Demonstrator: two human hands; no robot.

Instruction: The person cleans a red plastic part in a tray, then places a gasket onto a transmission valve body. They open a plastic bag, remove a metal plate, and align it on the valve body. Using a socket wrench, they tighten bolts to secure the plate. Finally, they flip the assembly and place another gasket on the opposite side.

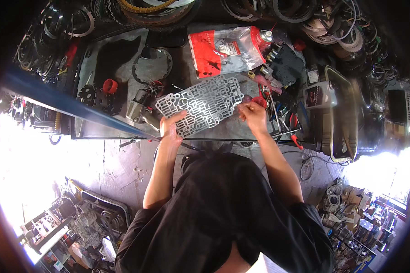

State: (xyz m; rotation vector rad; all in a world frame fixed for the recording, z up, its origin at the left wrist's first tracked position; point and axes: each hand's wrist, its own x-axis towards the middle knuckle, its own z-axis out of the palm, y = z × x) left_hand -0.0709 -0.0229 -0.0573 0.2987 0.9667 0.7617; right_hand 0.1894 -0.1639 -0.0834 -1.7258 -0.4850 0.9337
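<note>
A silvery metal valve body plate [200, 105], cut through with maze-like channels, is tilted above the bench in front of me. My left hand [171, 129] grips its near left corner, thumb lying over the top face. Close to the plate's right edge, my right hand [253, 117] has its fingers pinched together. What they hold, if anything, is too small to make out. Just beyond those fingers lies a red, ring-like piece [260, 102]. Left of the plate, a metal air tool [136, 110] rests on the bench near my left hand.
A red and clear plastic bag [225, 51] lies at the back beside a spray can [265, 36]. Pliers and screwdrivers [287, 117] are bunched at right, next to a metal pan [337, 123]. Rings [152, 7] are heaped behind. A blurred blue hose [82, 101] crosses at left.
</note>
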